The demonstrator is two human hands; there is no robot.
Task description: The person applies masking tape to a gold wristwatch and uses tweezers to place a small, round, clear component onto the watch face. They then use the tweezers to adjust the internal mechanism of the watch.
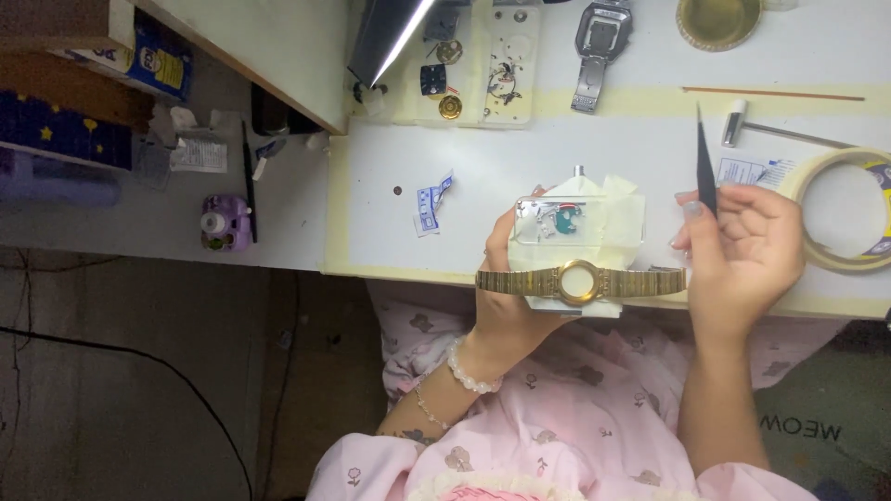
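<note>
My left hand rests at the near edge of the white worktop, fingers on a clear plastic holder with small watch parts taped down under masking tape. A gold watch with a metal bracelet lies across that hand along the table edge. My right hand holds black tweezers upright, tips pointing away, just right of the holder.
A roll of masking tape lies at the right. At the back are a parts tray, a silver watch case, a gold dish, a thin stick and a small hammer. A lamp shines at top.
</note>
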